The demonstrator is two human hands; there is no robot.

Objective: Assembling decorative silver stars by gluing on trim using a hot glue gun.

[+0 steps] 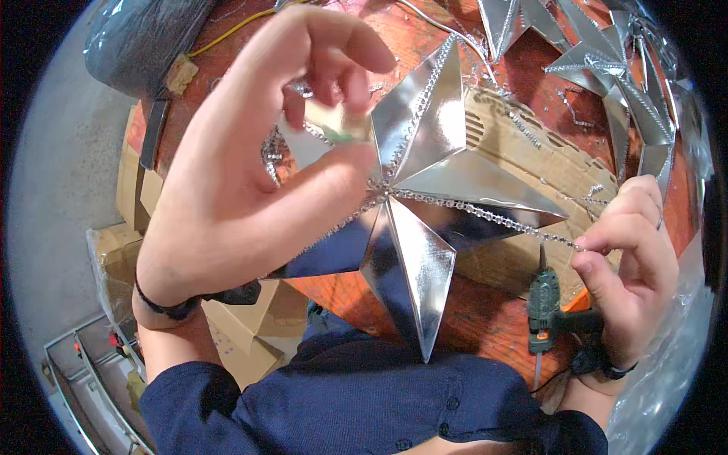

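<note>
A shiny silver folded star (421,265) fills the middle, its lowest point overlapping my dark shirt. Strands of rhinestone chain (493,216) run along its ridges and meet near its centre. My right hand (633,258) pinches the chain's end between thumb and forefinger, just past the star's right point; the strand stretches straight to the centre. My left hand (250,174) looms large over the star's left side, fingers curled and apart from the thumb. Its thumb tip overlaps the star near the centre; whether it touches is unclear. More chain shows through the gap in this hand.
A green and black glue gun (544,299) lies near my right wrist. Corrugated cardboard (523,136) is under the star on the reddish table (334,292). More silver stars (591,64) are piled at the far right, beside clear plastic (667,349). Cardboard boxes (114,250) stand at left.
</note>
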